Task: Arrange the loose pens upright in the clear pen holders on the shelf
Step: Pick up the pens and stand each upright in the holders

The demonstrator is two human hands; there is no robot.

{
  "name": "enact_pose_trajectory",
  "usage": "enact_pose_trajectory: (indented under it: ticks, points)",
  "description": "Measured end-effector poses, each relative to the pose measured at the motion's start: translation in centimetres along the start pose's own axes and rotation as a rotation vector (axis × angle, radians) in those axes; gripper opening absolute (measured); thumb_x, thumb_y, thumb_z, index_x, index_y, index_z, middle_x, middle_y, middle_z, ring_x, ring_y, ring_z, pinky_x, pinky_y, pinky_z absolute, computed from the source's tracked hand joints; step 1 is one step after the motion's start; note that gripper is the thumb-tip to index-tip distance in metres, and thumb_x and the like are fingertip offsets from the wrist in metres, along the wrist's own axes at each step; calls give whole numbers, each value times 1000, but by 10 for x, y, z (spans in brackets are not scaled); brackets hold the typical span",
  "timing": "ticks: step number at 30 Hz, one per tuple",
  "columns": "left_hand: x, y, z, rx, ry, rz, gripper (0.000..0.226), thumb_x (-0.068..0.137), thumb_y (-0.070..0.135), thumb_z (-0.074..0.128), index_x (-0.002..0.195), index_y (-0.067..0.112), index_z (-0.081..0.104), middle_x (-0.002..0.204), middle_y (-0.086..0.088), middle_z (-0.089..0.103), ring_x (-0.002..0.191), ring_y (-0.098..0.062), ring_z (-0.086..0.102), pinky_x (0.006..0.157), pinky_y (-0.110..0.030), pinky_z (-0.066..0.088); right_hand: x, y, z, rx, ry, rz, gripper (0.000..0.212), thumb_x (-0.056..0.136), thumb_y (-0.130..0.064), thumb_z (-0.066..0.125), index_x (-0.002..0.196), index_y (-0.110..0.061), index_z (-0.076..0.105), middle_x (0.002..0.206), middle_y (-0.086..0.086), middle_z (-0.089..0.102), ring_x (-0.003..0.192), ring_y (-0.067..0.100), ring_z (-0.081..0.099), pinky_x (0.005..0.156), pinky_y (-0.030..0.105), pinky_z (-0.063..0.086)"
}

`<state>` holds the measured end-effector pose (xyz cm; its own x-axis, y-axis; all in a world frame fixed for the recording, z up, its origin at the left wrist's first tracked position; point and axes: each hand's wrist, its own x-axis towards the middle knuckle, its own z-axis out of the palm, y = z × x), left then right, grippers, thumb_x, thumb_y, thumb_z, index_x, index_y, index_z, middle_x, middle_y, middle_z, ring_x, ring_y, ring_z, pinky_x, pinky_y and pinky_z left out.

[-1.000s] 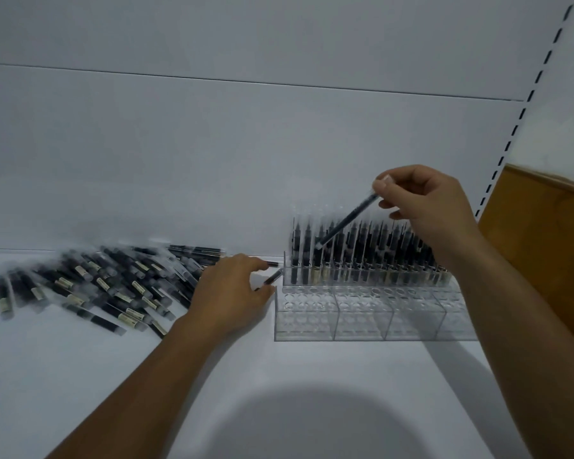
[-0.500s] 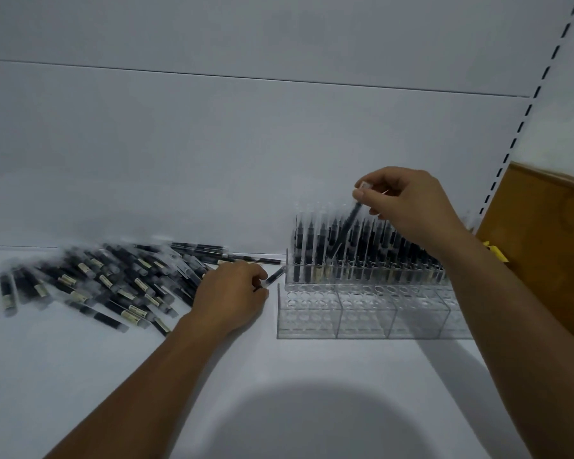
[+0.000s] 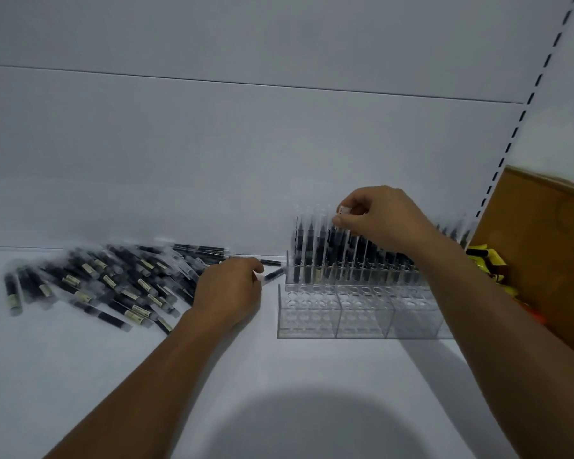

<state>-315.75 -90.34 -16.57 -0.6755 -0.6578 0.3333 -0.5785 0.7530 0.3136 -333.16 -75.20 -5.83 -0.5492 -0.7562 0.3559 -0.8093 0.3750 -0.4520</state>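
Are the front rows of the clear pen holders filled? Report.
No, the front holes of the clear pen holders are bare; the upright pens stand only in the back rows.

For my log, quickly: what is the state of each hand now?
Left hand: grips a loose pen.
Right hand: pinches the top of an upright pen at the clear holder.
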Motion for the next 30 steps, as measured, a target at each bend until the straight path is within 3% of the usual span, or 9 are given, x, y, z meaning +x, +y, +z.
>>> enact_pose_trajectory:
  ticks: [3,10,16,20,24,30]
  points:
    - [0,-2,-10,-18,56,-17,26,95,25,53,118,28,65,115,3,67,104,-19,61,84,-32,47,-7,-1,-9,-41,15,17,33,87,-44,68,113,-25,67,96,-11,64,77,6,58,71,28,50]
    - [0,-24,-43,-65,133,-21,26,96,23,55,120,18,66,118,-4,66,107,-24,60,91,-34,45,-18,-37,-13,-163,245,-127,14,93,-34,62,102,-29,71,94,-14,70,82,8,62,74,26,47]
    - [-22,-60,-50,-356,176,-68,29,97,21,55,124,17,62,114,-1,61,96,-14,61,83,-24,44,-9,-86,36,-176,-91,-225,18,93,-34,60,106,-27,71,104,-9,70,92,13,63,84,27,49]
    - [-33,-71,-45,-615,261,-79,18,95,17,56,111,24,61,106,8,55,91,-11,63,83,-31,53,13,-107,90,-294,-305,-240,22,94,-28,55,107,-20,71,107,1,70,97,22,62,84,33,52]
    - [-35,-68,-43,-797,225,-183,20,93,17,60,99,35,54,96,3,64,86,-15,65,78,-30,55,35,-112,132,-416,-395,-195,27,93,-23,53,115,-14,67,113,7,67,99,26,63,79,32,49]
    - [-36,-69,-48,-879,210,-201,21,92,10,57,101,27,50,95,8,68,81,-3,67,79,-28,55,55,-111,166,-494,-537,-66,29,92,-19,49,117,-11,60,114,9,62,98,26,61,75,31,47]
